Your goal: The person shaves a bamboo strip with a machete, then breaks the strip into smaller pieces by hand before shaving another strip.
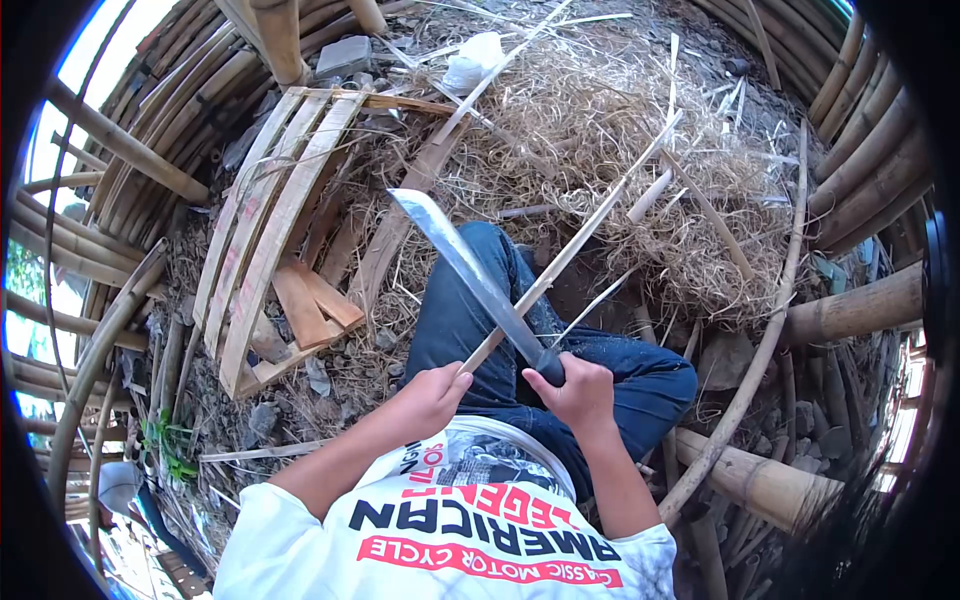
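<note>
My left hand [430, 397] is closed around the near end of a long, thin bamboo strip [587, 229], which slants away to the upper right over my lap. My right hand [575, 392] grips the dark handle of a machete [462, 262]. Its broad, slightly curved blade points to the upper left. The blade crosses the strip just in front of my hands, overlapping it in this view. Both hands are above my crossed legs in dark blue trousers [455, 300].
A wooden slatted crate [292, 195] lies at the left. Heaped curly shavings [600, 130] cover the ground ahead, with a white plastic bag [473, 62] behind. Bamboo poles [760, 475] stand and lie at the right. A long thin stick [797, 235] curves along that side.
</note>
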